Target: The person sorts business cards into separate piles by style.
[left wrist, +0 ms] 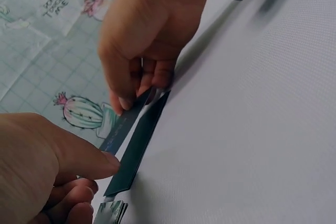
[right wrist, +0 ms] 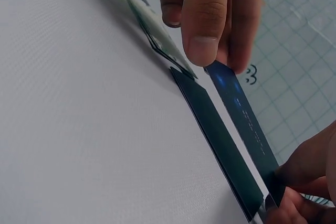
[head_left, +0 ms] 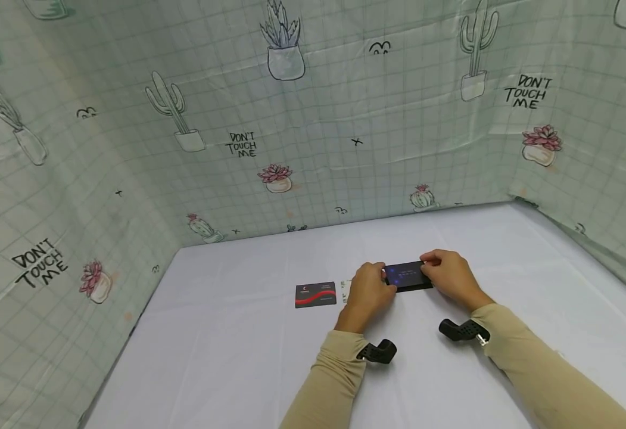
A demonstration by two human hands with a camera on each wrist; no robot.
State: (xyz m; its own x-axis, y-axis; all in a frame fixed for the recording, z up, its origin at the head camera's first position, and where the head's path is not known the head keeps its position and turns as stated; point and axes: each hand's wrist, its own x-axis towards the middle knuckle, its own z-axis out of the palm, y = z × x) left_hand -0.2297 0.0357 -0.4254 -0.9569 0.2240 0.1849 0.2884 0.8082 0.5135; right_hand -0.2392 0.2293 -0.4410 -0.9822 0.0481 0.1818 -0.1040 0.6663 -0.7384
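Both hands hold a dark business card [head_left: 406, 273] with blue spots and small pale lettering, one at each end. My left hand [head_left: 368, 293] pinches its left end between thumb and fingers. At the right end, the thumb and fingers of my right hand [head_left: 448, 276] grip the card. Close in front of it lies a plain dark card [right wrist: 210, 129], a pale strip showing between the two. Next to the left hand is a small stack of pale green patterned cards [right wrist: 157, 35], partly hidden by that hand in the head view.
Left of the hands, a dark card with a red wavy stripe [head_left: 315, 295] lies flat on the white tabletop [head_left: 227, 333]. A hanging cloth printed with cacti [head_left: 313, 119] encloses the table's back and sides. Each wrist carries a black camera mount [head_left: 379, 352].
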